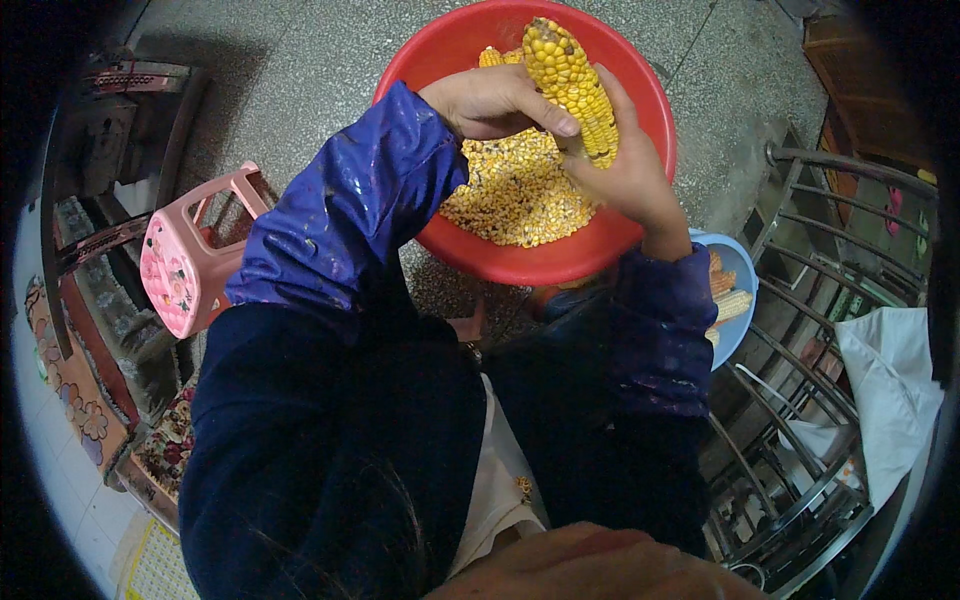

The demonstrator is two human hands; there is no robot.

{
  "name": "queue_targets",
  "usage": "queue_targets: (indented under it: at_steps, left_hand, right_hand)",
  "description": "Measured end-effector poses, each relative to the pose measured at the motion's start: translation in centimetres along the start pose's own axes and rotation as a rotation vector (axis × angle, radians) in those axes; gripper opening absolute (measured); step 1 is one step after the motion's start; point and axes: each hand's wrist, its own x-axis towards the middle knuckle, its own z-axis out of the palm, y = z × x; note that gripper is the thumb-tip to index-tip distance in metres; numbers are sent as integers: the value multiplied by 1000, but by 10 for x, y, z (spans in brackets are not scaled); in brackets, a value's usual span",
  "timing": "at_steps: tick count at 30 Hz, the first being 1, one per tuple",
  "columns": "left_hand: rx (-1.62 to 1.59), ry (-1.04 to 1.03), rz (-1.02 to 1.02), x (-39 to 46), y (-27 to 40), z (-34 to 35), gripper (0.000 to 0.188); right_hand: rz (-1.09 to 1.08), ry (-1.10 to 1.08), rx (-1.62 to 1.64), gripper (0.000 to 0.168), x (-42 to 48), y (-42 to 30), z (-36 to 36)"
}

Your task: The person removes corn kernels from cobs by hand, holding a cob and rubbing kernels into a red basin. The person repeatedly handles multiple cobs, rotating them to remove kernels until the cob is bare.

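A yellow ear of corn [562, 67] is tilted above a red plastic basin [480, 259]. Some dark gaps show among its kernels. My right hand [630, 169] grips the ear from its right side and lower end. From the left, my left hand [499, 101] reaches to the same ear, its thumb against the lower left edge and its fingers partly hidden behind it. Loose corn kernels [517, 199] cover the basin's bottom beneath both hands. Behind my left hand, more corn [490, 57] lies in the basin, partly hidden.
Right of my right sleeve stands a light blue basin [739, 255] with several cobs [731, 304], partly covered by the sleeve. A pink plastic stool [169, 274] is at the left. A metal rack [817, 262] with white cloth [889, 390] stands on the right. The floor [315, 60] is speckled grey.
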Motion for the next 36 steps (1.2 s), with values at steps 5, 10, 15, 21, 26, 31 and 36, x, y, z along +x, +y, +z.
queue_targets:
  at_steps: [5,10,15,21,26,31,36]
  left_hand:
    - [-116,79,-70,1,-5,-5,51]
    - [-129,90,-12,5,-9,0,49]
    - [-174,179,13,2,-9,9,49]
    - [-96,225,39,3,-13,11,48]
    - [-53,311,29,1,-12,14,44]
    - [208,270,55,4,-10,9,38]
    - [167,227,62,6,-7,19,38]
  right_hand:
    - [-5,28,-209,83,1,-5,1]
    - [-24,34,-276,84,0,-9,-1]
    - [-15,33,-281,84,1,-2,2]
    - [-18,32,-312,83,0,-8,1]
    - [45,-29,-272,87,2,-8,5]
    - [-7,-27,81,90,5,19,17]
    - [106,23,578,87,4,5,20]
